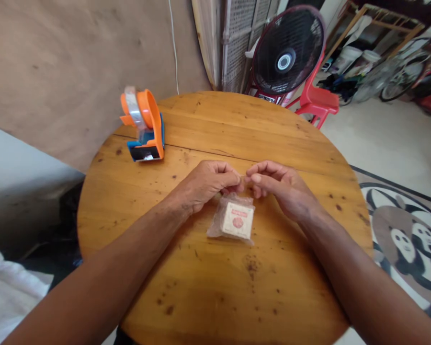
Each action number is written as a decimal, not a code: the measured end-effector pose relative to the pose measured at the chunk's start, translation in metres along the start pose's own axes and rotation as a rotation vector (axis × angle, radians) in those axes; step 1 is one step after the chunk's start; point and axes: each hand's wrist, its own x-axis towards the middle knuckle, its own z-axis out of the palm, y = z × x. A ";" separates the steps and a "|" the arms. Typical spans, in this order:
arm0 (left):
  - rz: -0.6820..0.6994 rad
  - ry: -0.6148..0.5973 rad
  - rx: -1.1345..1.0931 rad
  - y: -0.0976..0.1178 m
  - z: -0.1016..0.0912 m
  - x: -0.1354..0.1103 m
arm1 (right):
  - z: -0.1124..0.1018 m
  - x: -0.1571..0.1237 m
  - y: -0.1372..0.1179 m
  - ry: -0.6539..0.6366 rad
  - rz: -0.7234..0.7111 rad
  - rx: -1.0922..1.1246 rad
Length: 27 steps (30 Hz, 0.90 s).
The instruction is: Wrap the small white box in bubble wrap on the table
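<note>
A small square cream-coloured box with red print (237, 220) lies on the round wooden table, inside a clear plastic bag (215, 225). Just beyond it, my left hand (215, 184) is closed in a pinch, its fingertips by the bag's upper edge. Facing it from the right, my right hand (280, 187) has its thumb and fingers curled together. The two sets of fingertips almost meet above the bag. Whatever they pinch is too small and blurred to name.
An orange and blue tape dispenser (147, 127) with a roll of clear tape stands at the table's (201, 297) back left. Behind the table are a fan (287, 52) and a red plastic chair (318, 98). A panda-patterned rug (409, 239) lies to the right.
</note>
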 end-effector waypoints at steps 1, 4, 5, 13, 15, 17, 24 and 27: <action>0.005 -0.003 0.002 0.001 0.000 0.000 | 0.002 0.000 0.001 -0.003 -0.007 0.004; 0.007 -0.004 0.013 0.002 0.000 -0.002 | 0.008 0.001 0.002 0.001 -0.033 0.028; 0.005 -0.002 0.019 0.003 0.000 -0.002 | 0.009 0.001 0.001 0.007 -0.039 0.032; -0.002 -0.006 0.052 0.004 0.001 -0.002 | 0.012 0.001 -0.001 0.022 -0.081 -0.001; -0.001 -0.020 0.053 0.002 -0.001 -0.001 | 0.012 0.001 -0.001 0.022 -0.094 -0.002; -0.001 -0.056 0.039 0.000 -0.005 0.000 | 0.012 0.001 0.000 0.027 -0.105 -0.001; -0.031 -0.082 0.024 -0.002 -0.008 0.001 | 0.012 0.001 0.000 0.048 -0.096 -0.002; -0.048 -0.039 0.043 0.001 -0.004 -0.001 | 0.012 0.001 0.000 0.045 -0.099 -0.002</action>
